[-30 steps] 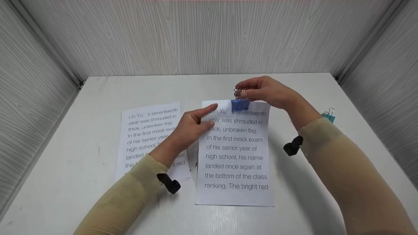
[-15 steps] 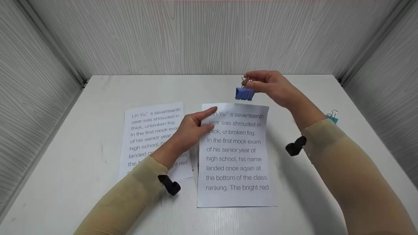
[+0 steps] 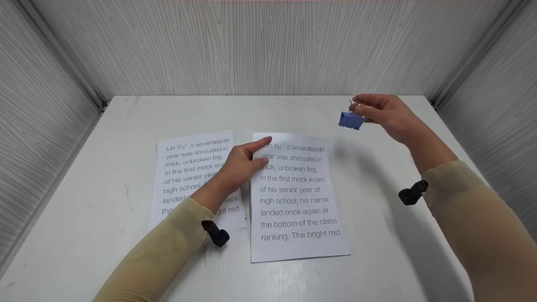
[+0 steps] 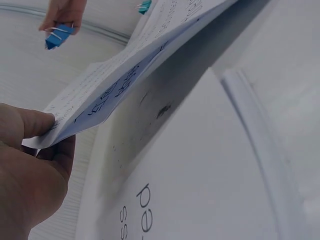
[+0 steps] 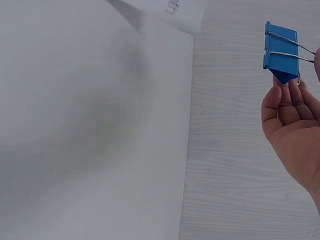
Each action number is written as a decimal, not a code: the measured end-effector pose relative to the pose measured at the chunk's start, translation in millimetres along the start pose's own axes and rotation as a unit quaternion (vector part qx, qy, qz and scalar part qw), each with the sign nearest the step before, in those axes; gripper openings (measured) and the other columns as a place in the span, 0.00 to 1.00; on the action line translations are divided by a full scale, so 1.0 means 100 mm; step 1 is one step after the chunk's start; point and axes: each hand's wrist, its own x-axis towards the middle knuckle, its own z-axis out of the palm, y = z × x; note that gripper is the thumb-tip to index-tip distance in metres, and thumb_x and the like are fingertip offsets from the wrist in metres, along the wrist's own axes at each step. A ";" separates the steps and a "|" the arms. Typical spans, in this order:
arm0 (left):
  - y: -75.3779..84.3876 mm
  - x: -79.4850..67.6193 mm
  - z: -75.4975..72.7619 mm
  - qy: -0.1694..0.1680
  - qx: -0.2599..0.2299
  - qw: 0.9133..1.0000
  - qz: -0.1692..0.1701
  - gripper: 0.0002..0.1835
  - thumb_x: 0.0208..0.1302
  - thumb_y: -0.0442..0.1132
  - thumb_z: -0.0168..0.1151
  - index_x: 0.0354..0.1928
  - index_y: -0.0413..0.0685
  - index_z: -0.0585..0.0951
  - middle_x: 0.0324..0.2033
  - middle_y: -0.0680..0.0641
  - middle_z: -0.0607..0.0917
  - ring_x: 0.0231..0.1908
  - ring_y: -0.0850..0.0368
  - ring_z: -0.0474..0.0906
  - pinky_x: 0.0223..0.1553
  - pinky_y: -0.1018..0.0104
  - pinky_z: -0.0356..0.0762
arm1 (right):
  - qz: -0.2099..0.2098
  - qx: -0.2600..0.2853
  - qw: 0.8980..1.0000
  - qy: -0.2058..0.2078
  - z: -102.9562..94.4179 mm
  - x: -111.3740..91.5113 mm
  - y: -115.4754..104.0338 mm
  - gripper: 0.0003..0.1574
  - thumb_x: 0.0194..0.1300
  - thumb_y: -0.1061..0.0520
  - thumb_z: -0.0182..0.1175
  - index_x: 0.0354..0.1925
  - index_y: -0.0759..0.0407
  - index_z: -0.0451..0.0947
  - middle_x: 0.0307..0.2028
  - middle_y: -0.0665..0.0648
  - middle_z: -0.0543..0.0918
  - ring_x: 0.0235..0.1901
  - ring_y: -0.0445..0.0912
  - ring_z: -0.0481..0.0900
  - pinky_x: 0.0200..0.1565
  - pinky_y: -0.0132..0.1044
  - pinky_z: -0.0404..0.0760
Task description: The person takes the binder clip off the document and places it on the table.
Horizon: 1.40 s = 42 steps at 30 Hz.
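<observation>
My left hand pinches the upper left edge of a stack of printed sheets. In the left wrist view the thumb lies on one face of the sheets, fingers behind, and their edge is raised off the table. Off to the right and above the table, my right hand holds a blue binder clip by its wire handles. The right wrist view shows the clip's body with nothing between its jaws, apart from the paper.
A second printed stack lies on the white table, left of the first and partly covered by the left forearm. A teal binder clip shows at the top of the left wrist view. Wood-grain panels surround the table.
The right hand has pulled the blue binder clip up off the top edge of the sheets and carried it right. The left hand keeps its hold, and the held sheets have turned slightly.
</observation>
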 end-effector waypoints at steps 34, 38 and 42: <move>-0.11 0.28 0.11 0.009 0.131 0.988 -0.075 0.34 0.76 0.32 0.61 0.80 0.62 0.70 0.71 0.50 0.78 0.53 0.56 0.85 0.58 0.59 0.81 | 0.147 -0.098 0.984 0.009 -0.49 -0.52 1.22 0.47 0.80 0.36 0.56 0.82 0.62 0.60 0.72 0.64 0.74 0.58 0.36 0.76 0.66 0.39 0.77; -0.09 0.29 0.11 0.013 0.187 0.980 -0.072 0.35 0.76 0.35 0.62 0.81 0.62 0.68 0.76 0.51 0.72 0.69 0.55 0.73 0.74 0.57 0.65 | 0.164 -0.091 0.982 0.012 -0.49 -0.54 1.18 0.54 0.77 0.31 0.58 0.84 0.58 0.56 0.73 0.65 0.72 0.62 0.47 0.78 0.73 0.54 0.69; -0.03 0.28 0.08 0.026 0.236 0.970 -0.053 0.36 0.75 0.38 0.64 0.82 0.59 0.66 0.80 0.48 0.66 0.80 0.51 0.59 0.79 0.55 0.54 | 0.156 -0.115 0.981 0.027 -0.47 -0.55 1.11 0.59 0.74 0.28 0.59 0.84 0.60 0.53 0.74 0.68 0.71 0.70 0.61 0.72 0.74 0.60 0.65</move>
